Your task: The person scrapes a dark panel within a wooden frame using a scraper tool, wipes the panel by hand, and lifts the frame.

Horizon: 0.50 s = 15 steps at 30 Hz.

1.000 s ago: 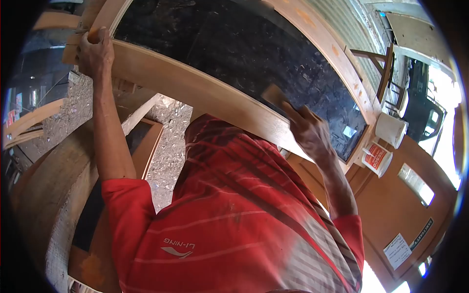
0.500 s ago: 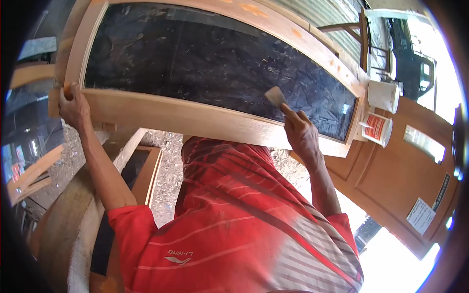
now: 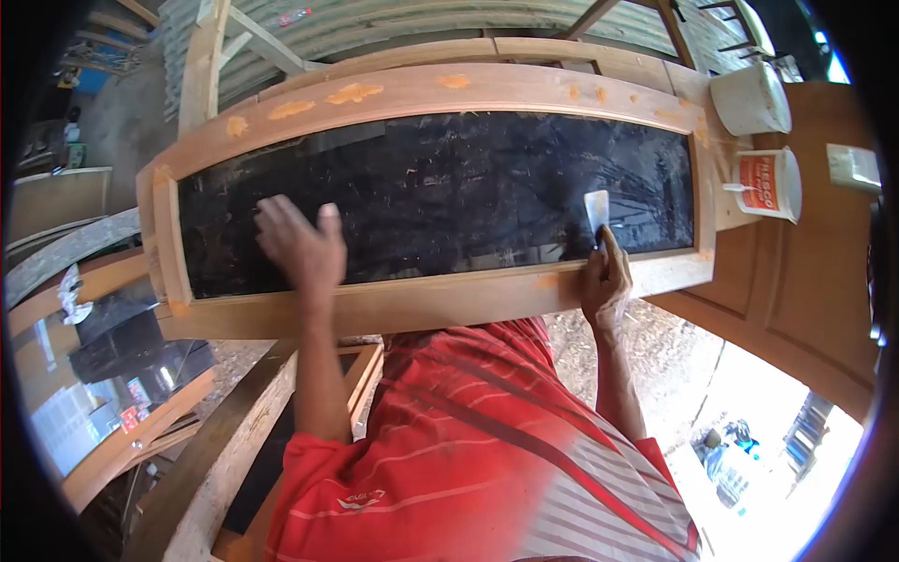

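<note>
A wooden frame (image 3: 403, 307) around a dark panel (image 3: 440, 201) lies across in front of me, with orange filler patches (image 3: 354, 93) along its far rail. Over the left part of the panel is my left hand (image 3: 304, 245), its fingers spread and slightly blurred, holding nothing. Whether it touches the panel I cannot tell. My right hand (image 3: 609, 281) grips a putty knife (image 3: 596, 211) near the frame's near rail. The knife's flat blade points away from me, over the right part of the panel.
Off the frame's right end stand a white bucket (image 3: 749, 98) and a tub with a red label (image 3: 770, 185). A brown door (image 3: 805, 272) is at the right. Wooden beams (image 3: 229, 459) lie below left, and corrugated sheeting (image 3: 393, 33) runs behind.
My left hand has left the frame's left corner and moved right, over the panel. My right hand has shifted slightly right and down with the putty knife. The camera view has turned.
</note>
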Motion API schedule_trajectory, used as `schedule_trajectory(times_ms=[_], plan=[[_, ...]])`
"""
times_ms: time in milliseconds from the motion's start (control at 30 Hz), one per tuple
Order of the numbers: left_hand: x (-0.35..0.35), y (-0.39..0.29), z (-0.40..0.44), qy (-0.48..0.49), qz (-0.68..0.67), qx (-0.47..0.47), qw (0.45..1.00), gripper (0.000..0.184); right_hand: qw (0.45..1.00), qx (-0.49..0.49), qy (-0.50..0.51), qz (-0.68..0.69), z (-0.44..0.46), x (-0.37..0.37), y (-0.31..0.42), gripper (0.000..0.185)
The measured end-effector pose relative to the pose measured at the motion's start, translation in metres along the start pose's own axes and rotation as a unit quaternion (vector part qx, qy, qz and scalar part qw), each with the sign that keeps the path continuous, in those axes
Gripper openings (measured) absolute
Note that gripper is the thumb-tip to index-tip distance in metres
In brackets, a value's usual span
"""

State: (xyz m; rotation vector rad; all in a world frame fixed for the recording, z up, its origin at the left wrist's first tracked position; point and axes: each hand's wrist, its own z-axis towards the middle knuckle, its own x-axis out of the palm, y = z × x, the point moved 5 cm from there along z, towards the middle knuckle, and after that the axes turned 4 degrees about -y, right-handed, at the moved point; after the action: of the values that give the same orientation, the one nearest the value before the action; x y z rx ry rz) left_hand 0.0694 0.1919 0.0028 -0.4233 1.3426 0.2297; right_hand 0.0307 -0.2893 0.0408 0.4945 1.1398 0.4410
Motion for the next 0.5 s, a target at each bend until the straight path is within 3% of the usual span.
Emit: schedule_trajectory(times_ms=[33,100,167,233,367,433,500], plan=[[0.012,-0.035,-0.007,-0.006,0.000,0.020,1.000,0.092,1.000,0.009,-0.007,-0.002,0.001,0.005,-0.007,0.045],[0.000,-0.137,-0.028,0.079,-0.081,0.144,0.983,0.093,1.000,0.025,-0.018,-0.006,-0.007,0.007,-0.014,0.045],[0.011,-0.215,-0.055,0.130,-0.196,0.277,0.932,0.088,0.985,0.141,0.051,0.080,-0.010,0.001,-0.017,0.047],[0.027,-0.280,-0.072,0.185,-0.278,0.357,0.873,0.079,0.982,0.147,-0.015,0.115,-0.019,0.002,-0.038,0.050],[0.035,-0.325,-0.078,0.166,-0.274,0.426,0.846,0.074,0.931,0.235,-0.087,0.264,-0.013,-0.002,-0.040,0.056],[0.026,-0.328,-0.084,0.182,-0.259,0.459,0.830,0.074,0.925,0.236,-0.118,0.274,-0.016,0.008,-0.050,0.056],[0.028,-0.331,-0.097,0.174,-0.266,0.440,0.840,0.075,0.954,0.195,-0.092,0.206,-0.005,0.003,-0.033,0.055]])
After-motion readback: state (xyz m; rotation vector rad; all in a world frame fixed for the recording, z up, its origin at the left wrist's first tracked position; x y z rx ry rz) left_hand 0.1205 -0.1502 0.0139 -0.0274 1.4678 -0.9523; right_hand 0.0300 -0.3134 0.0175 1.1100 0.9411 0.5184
